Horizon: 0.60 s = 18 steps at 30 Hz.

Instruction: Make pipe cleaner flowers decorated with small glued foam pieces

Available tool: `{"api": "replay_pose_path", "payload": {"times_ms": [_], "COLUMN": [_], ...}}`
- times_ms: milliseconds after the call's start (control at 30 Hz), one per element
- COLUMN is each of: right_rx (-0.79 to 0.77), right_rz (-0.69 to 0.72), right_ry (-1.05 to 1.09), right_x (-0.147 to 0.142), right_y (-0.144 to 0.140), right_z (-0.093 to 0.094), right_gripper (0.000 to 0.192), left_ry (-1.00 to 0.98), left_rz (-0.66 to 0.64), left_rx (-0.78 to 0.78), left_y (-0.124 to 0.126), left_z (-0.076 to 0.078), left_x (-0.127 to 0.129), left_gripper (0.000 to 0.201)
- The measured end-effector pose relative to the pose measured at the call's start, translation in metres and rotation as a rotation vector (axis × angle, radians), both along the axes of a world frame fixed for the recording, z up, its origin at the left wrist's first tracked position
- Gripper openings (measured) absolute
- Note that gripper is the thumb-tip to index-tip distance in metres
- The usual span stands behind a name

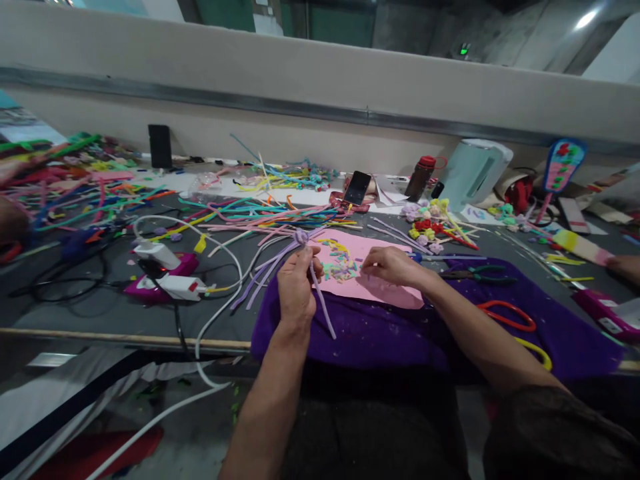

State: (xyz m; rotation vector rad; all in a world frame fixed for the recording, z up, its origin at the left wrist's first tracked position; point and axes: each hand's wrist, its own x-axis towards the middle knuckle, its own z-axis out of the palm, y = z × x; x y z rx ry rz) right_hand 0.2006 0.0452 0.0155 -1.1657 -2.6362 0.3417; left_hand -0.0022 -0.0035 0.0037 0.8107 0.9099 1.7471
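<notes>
My left hand [296,287] grips a lilac pipe cleaner [323,303] whose stem runs down toward me and whose top ends in a small coiled knot [301,235]. A bundle of lilac pipe cleaners [265,270] fans out just left of that hand. My right hand [391,265] rests with pinched fingers on a pink sheet [373,288] strewn with small coloured scraps [340,267]. Whether it holds a scrap I cannot tell. Both hands are over a purple cloth [400,333] at the table's near edge.
Loose coloured pipe cleaners [75,193] cover the table's left and middle. A glue gun on a pink stand [165,280] with white cable sits left. Pliers [475,273], orange-handled scissors [505,317], a phone [357,188], a bottle [420,177], a kettle [473,173] lie right. Another person's hand [625,267] shows at far right.
</notes>
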Motion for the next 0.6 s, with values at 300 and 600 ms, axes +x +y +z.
{"api": "replay_pose_path", "payload": {"times_ms": [300,600], "right_rx": [0.029,0.105], "right_rz": [0.165,-0.136], "right_ry": [-0.015,0.039], "right_x": [-0.04,-0.031], "right_y": [-0.006,0.035], "right_z": [-0.012,0.0], "right_gripper": [0.021,0.024], "left_ry": [-0.03,-0.058], "left_rz": [-0.059,-0.073], "left_rx": [0.014,0.01], "left_y": [-0.001,-0.001], "left_z": [-0.001,-0.001], "left_x": [0.001,0.001], "left_gripper": [0.022,0.021]}}
